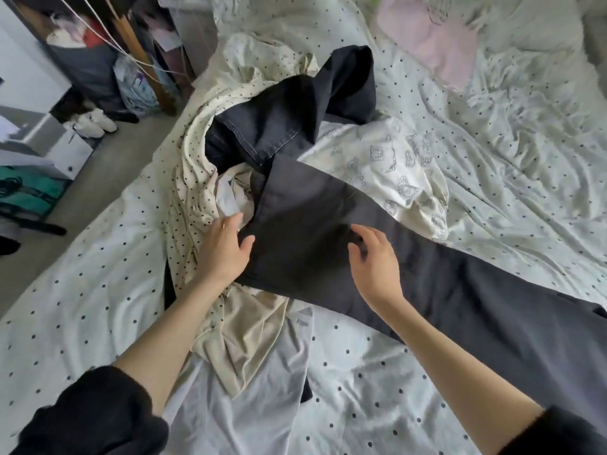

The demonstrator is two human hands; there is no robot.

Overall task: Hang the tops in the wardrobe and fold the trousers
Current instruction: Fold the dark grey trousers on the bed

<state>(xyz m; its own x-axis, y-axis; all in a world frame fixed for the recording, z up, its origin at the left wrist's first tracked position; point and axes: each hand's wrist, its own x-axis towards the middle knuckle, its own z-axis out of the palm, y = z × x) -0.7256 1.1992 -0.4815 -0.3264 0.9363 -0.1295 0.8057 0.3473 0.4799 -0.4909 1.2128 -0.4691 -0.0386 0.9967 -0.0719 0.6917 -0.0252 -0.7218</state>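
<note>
Left hand (226,247) grips the near edge of the dark grey trousers (328,244), thumb on top of the cloth and fingers underneath, while the right hand (374,261) hovers loosely spread just above the same leg, grasping nothing. Beyond both hands the black jeans (295,103) lie across the trousers' far end, and under the left hand sits the cream dotted top (197,178); past the right fingers lies the printed cream top (377,159). If the left hand pulls now, I reckon the jeans could drag along and the tops beneath could bunch up, so the fold would come out crooked on this rumpled bed (492,208).
</note>
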